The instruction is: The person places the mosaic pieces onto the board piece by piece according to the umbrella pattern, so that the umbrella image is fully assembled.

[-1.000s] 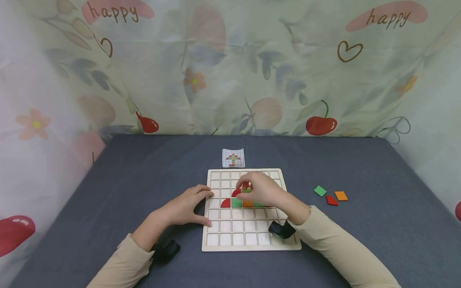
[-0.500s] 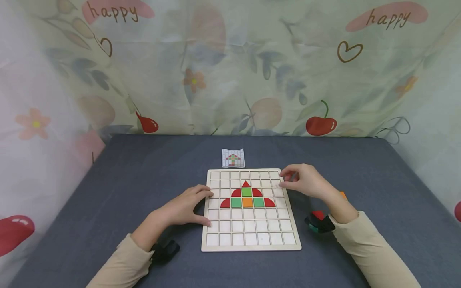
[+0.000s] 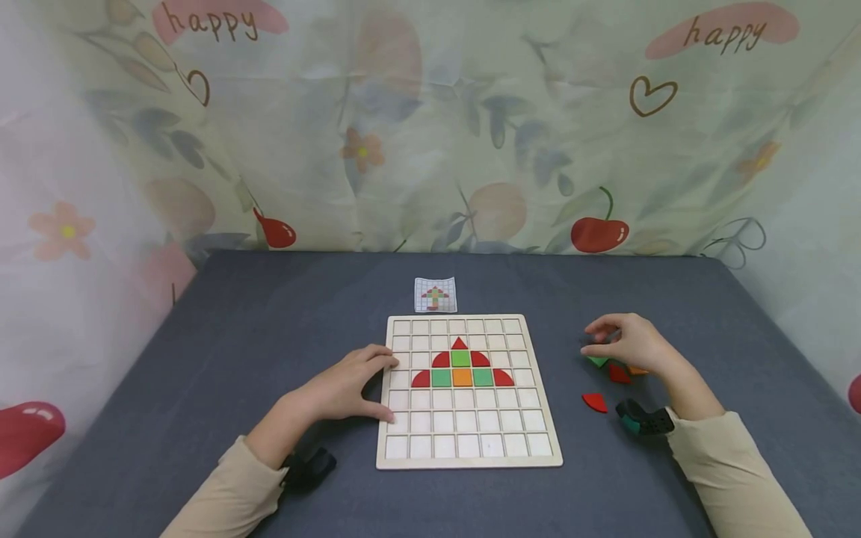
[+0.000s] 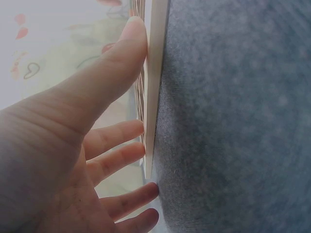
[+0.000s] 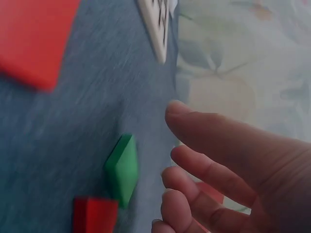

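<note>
My left hand (image 3: 346, 385) rests along the left edge of a wooden grid board (image 3: 469, 463), thumb and fingertips at its rim, fingers fairly straight. On the board lie a red triangle (image 3: 459, 344), red quarter-circle tiles (image 3: 440, 360), green squares (image 3: 460, 359) and an orange square (image 3: 462, 378). Off to the right, my right hand (image 3: 632, 345) hovers over a loose green square tile (image 5: 122, 170), its fingers loosely bent around nothing. Close by are a red quarter-circle tile (image 3: 619, 373) and a partly covered orange tile (image 3: 637, 370).
Behind the board lies a small pattern card (image 3: 436, 296) printed with a coloured shape. Another loose red quarter-circle tile (image 3: 595, 403) sits right of the board, near the right wrist's black strap device (image 3: 644, 418). A patterned curtain (image 3: 430, 149) closes off the back.
My right hand has moved from over the board's tiles rightward to the loose tiles, uncovering the red triangle and the tiles around it. The left hand has stayed at the board's edge.
</note>
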Demonstrator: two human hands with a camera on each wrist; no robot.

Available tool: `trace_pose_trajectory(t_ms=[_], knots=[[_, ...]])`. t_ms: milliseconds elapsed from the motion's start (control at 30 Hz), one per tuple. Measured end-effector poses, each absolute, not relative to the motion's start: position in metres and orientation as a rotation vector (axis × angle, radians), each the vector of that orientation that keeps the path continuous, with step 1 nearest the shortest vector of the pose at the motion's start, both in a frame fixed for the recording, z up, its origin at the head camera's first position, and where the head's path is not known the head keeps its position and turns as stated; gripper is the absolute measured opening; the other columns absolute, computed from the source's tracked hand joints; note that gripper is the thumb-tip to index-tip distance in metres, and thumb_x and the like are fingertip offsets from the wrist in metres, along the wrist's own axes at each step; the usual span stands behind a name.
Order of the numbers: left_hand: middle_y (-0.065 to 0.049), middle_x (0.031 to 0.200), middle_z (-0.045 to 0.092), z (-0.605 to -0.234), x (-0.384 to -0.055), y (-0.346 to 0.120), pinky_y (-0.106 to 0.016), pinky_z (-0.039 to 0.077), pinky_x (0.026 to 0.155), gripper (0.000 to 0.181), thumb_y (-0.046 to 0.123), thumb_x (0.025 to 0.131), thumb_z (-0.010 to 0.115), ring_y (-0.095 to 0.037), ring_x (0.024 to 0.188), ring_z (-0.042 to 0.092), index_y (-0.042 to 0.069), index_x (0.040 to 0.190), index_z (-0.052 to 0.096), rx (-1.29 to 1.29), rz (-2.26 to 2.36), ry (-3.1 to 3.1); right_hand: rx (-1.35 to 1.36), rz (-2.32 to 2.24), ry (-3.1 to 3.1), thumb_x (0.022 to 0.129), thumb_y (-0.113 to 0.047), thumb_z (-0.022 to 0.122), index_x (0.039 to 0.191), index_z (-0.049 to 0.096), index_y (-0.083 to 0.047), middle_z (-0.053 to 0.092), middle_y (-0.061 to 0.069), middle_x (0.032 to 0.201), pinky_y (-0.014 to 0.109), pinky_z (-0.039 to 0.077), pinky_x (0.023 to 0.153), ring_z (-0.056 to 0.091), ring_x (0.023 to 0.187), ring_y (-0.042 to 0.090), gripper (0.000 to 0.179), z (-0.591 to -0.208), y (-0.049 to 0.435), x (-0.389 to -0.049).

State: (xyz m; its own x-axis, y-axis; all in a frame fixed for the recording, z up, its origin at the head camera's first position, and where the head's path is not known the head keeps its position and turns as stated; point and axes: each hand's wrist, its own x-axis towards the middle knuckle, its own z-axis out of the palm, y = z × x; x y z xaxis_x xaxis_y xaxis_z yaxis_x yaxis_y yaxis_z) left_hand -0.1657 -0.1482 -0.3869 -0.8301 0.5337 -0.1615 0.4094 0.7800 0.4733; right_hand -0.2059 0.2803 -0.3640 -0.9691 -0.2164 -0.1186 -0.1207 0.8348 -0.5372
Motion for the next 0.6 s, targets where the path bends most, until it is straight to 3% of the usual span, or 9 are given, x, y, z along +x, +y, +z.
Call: trace_pose_trajectory(t_ms=[300,600], knots=[[-0.01,0.143,0.039,-0.385,-0.165,-0.148,-0.048,0.035,0.106,0.081,0.047,0.071,0.077,-0.03,0.131,0.037,0.009,0.135,0.046,0.718,0.624,2.681,-0.221,-0.774,2.8,0.075,-0.031,0.077,0.105,0.065,-0.001,0.064,0.013,0.094,0.028,0.043,0.065,0.055,0.08,0.015,0.044,-0.374,0.296,-0.206],[-0.01,0.143,0.039,-0.385,-0.165,-0.148,-0.048,0.034,0.106,0.081,0.047,0.071,0.077,-0.03,0.131,0.037,0.009,0.135,0.046,0.718,0.621,2.681,-0.24,-0.767,2.806,0.074,-0.025,0.078,0.097,0.067,-0.001,0.065,0.008,0.086,0.028,0.043,0.063,0.053,0.075,0.012,0.035,-0.377,0.294,-0.204]])
